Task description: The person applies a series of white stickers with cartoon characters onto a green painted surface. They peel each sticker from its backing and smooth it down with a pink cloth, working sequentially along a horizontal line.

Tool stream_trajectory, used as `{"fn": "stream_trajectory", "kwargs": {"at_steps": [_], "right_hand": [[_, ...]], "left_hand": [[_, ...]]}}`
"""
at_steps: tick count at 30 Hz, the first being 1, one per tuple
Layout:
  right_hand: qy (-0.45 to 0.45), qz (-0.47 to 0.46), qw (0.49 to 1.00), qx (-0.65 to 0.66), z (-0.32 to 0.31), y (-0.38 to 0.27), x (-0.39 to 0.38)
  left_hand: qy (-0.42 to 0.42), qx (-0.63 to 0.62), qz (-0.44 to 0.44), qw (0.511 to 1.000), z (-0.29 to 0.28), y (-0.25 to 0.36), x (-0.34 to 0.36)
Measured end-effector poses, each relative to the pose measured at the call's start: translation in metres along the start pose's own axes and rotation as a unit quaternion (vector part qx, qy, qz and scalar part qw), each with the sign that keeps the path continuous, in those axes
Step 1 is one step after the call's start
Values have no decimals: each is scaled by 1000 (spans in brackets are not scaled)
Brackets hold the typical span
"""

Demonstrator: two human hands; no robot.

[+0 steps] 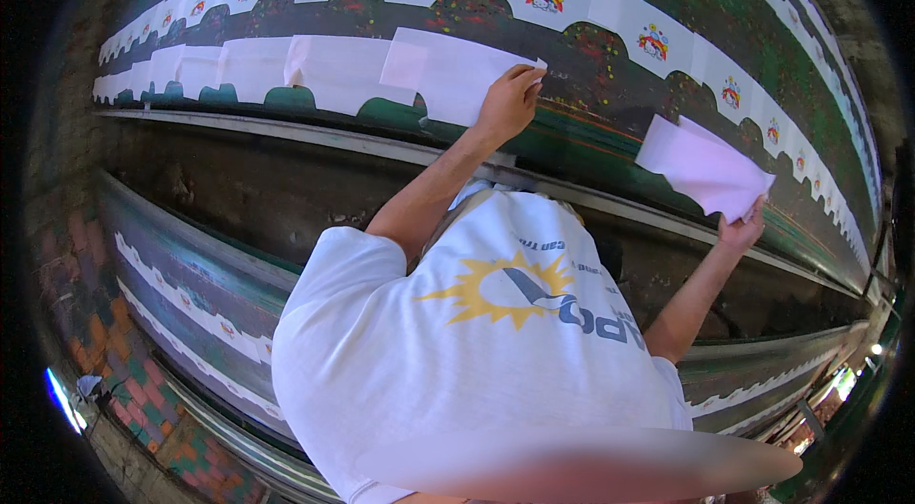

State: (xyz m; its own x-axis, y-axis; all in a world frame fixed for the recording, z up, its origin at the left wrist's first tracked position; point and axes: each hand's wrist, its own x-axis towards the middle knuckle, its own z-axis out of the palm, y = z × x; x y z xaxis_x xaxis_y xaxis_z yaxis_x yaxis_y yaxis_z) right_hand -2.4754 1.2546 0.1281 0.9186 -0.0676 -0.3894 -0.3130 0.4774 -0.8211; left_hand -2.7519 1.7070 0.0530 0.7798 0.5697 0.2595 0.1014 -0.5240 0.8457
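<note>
Left hand (510, 102), upper centre, fingers flat, pressing white paper sheet (457, 75) onto green printing table (591, 56). Right hand (742, 230), right of frame, pinching stack of loose sheets (703, 166). Judgement: align edge with neighbouring sheet (334, 70), smooth outward, avoid wrinkles.

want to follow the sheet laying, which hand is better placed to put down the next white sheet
Probably the right hand: it already holds a loose white sheet past the row's end, while the left hand rests on the last laid sheet.

Long green printing table (610, 137) with rows of white scalloped fabric pieces (334, 70).
</note>
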Motion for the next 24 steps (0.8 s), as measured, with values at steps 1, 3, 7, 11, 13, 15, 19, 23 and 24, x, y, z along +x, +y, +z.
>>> {"fn": "stream_trajectory", "kwargs": {"at_steps": [1,3,7,11,13,15,19,23,24], "right_hand": [[-36,-5,999,-5,-6,-17,6],[-57,-24,998,-9,-17,-46,19],[-93,-24,995,10,-37,-101,43],[-189,-6,982,-26,-46,-92,64],[-166,52,980,-96,-41,-54,66],[-210,97,964,-130,-28,-5,57],[-286,115,860,-407,0,73,15],[-437,60,731,-520,9,87,4],[-455,122,746,-471,7,87,7]], "left_hand": [[1,15,4,1000,10,0,-1],[-2,49,10,999,32,2,1],[10,103,-13,995,63,14,1],[5,198,-21,980,89,37,0],[-11,178,-47,983,112,54,-4],[-33,83,-96,991,149,77,-3],[-132,-359,-387,839,219,125,-16],[-135,-319,-396,850,250,137,-25],[-124,-254,-379,881,251,134,-26]]}}
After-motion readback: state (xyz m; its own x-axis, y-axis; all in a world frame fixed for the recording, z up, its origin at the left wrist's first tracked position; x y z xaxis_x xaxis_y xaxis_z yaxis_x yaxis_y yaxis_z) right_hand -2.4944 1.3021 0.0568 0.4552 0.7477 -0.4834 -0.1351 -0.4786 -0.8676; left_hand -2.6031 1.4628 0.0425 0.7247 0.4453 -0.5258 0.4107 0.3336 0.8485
